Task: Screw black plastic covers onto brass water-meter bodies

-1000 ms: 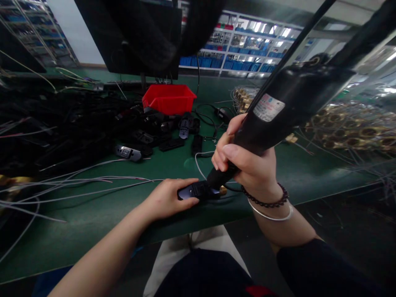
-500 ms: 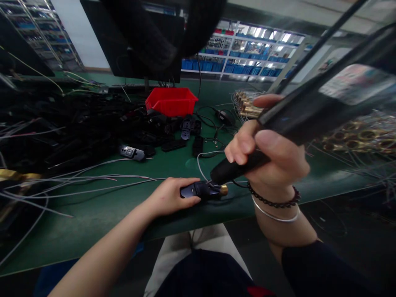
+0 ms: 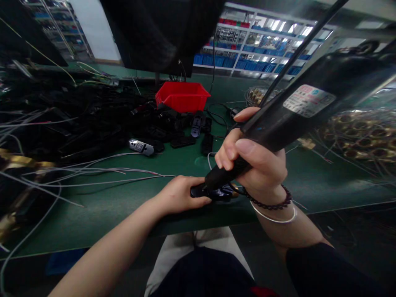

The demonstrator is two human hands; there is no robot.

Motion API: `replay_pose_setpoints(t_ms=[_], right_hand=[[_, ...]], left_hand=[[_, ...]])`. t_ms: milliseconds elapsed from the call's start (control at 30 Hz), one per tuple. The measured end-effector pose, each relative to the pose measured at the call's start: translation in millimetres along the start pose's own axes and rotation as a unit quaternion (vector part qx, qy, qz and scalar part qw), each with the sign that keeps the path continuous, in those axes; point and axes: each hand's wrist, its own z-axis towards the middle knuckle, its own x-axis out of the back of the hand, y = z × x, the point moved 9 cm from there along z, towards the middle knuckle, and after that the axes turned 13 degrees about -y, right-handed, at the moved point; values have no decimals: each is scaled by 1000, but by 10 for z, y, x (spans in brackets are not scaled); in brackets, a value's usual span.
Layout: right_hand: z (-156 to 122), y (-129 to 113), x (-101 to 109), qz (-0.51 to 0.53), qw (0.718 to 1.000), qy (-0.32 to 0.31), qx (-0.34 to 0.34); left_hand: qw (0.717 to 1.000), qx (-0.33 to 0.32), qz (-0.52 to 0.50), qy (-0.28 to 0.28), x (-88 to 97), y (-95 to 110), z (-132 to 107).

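Note:
In my right hand is a black electric screwdriver with a white label, tilted down to the left. Its tip meets a dark housing that lies on the green bench near the front edge. A brass end sticks out at the housing's right side. My left hand grips the housing's left end between thumb and fingers. The screwdriver's nose and my right hand hide part of the housing, and the bit itself barely shows.
Behind the housing stands a red bin. Black parts are heaped at the left, with a silver-faced part in front. Grey wires run across the bench's left side. Brass fittings with wires are piled at the right.
The screwdriver's tip has shifted left along the housing, from near its middle to near my left fingers. My left hand keeps its hold. The whole view has turned slightly.

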Motion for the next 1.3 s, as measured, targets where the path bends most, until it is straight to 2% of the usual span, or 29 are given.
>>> replay_pose_setpoints(t_ms=[400, 900, 1067, 1233, 1300], right_hand=[[58, 56, -115, 18, 998, -52, -33], [115, 74, -175, -57, 995, -40, -73], [108, 86, -253, -35, 992, -85, -86], [70, 155, -166, -8, 996, -50, -74], [74, 194, -193, 15, 996, -58, -65]], left_hand=[[1000, 0, -7, -16, -19, -5, 3], [1000, 11, -14, -3, -33, -64, -22], [1000, 4, -23, 4, -27, -57, -36], [1000, 14, -8, 17, -23, -118, -33], [999, 26, -2, 22, -22, -162, -28]])
